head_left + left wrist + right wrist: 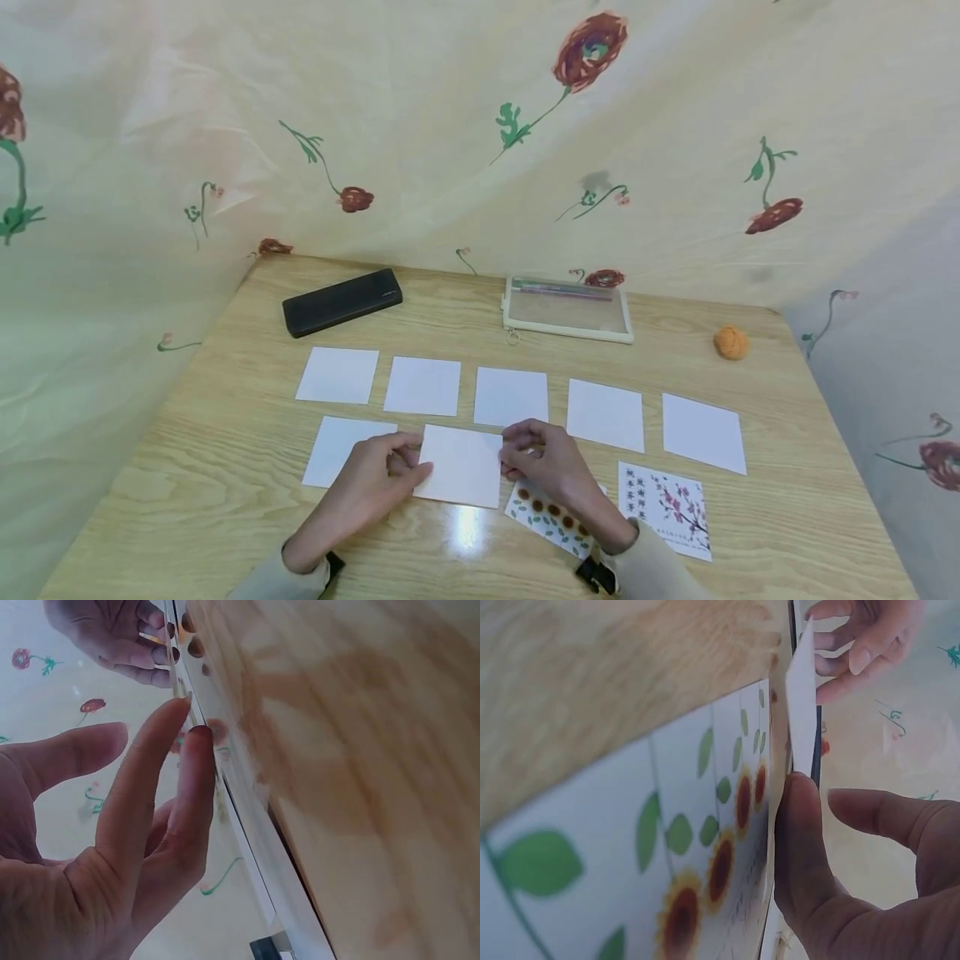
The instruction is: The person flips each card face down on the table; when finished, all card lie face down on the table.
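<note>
A blank white card (460, 467) is between the two hands near the front of the wooden table. My left hand (386, 467) is at its left edge, the thumb tip overlapping that edge in the head view. In the left wrist view the thumb (94, 750) stands apart from bent fingers (142, 780) that reach down beside the tabletop. My right hand (543, 458) has its fingertips right at the card's right edge. The right wrist view shows a gap between its thumb and index finger, with the card (801, 697) beyond. A sunflower card (551, 521) lies partly under the right forearm.
Several blank cards form a row behind, including a middle one (512, 396); another card (337, 450) is partly behind the left hand. A plum-blossom card (667, 508) lies right. Farther back are a black case (342, 302), a clear zip pouch (567, 312) and an orange ball (731, 342).
</note>
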{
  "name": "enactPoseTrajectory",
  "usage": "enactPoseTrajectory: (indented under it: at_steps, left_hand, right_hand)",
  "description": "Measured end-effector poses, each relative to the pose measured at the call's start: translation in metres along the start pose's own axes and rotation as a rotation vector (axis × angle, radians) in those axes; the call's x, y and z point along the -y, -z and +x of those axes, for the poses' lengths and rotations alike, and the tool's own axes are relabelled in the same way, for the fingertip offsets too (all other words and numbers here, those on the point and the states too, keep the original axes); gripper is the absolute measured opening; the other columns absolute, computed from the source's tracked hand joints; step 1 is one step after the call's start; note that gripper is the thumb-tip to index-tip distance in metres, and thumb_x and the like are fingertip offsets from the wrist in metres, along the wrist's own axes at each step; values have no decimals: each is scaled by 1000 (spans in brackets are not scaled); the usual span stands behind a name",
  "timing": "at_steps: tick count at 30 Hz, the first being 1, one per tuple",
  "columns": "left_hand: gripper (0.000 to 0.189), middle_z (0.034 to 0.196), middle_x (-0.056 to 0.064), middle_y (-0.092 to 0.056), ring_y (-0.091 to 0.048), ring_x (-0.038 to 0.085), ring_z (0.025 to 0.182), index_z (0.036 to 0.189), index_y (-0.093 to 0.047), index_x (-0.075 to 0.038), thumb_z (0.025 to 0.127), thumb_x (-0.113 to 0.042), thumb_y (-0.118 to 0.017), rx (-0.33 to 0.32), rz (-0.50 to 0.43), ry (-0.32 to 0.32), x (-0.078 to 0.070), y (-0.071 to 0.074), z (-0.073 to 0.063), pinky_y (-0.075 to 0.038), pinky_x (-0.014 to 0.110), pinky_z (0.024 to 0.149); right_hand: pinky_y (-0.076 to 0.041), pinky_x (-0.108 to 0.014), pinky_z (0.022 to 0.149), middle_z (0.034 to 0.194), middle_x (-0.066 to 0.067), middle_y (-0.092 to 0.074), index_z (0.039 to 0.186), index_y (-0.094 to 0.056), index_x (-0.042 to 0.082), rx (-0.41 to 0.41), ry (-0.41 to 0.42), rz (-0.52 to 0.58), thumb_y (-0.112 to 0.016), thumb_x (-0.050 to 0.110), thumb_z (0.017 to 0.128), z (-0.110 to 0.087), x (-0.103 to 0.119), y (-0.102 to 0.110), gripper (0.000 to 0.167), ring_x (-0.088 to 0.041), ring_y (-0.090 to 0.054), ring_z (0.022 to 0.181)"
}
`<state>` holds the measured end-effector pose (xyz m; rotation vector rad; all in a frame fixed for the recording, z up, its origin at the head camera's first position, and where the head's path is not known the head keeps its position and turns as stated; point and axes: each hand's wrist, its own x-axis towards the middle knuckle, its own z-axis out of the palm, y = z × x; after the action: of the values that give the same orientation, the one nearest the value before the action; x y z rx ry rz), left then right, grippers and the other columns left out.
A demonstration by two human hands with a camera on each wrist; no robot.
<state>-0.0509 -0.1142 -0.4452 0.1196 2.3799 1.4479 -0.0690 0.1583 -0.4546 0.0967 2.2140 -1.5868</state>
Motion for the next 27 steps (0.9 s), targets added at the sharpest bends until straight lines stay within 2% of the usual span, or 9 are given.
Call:
enactPoseTrajectory:
  at_steps: [12, 27]
  left_hand:
    - [49, 102, 7, -68, -72, 13, 89, 132, -66, 5, 97, -27, -75, 31, 51, -23, 0, 0, -1, -57, 19, 74]
    - [48, 100, 4, -67, -73, 17, 91, 130, -67, 5, 98, -30, -73, 13, 107, -34, -3, -1, -3, -58, 21, 77]
  right_hand:
    - [-64, -28, 70, 99, -14, -74, 123, -66, -6, -2, -7, -27, -66, 10, 101, -1, 4, -1, 28, -21, -76, 78]
    - [-64, -28, 69, 97, -14, -73, 124, -66, -5, -5, -40, -24, -65, 10, 102, -1, 4, -1, 27, -20, -75, 77]
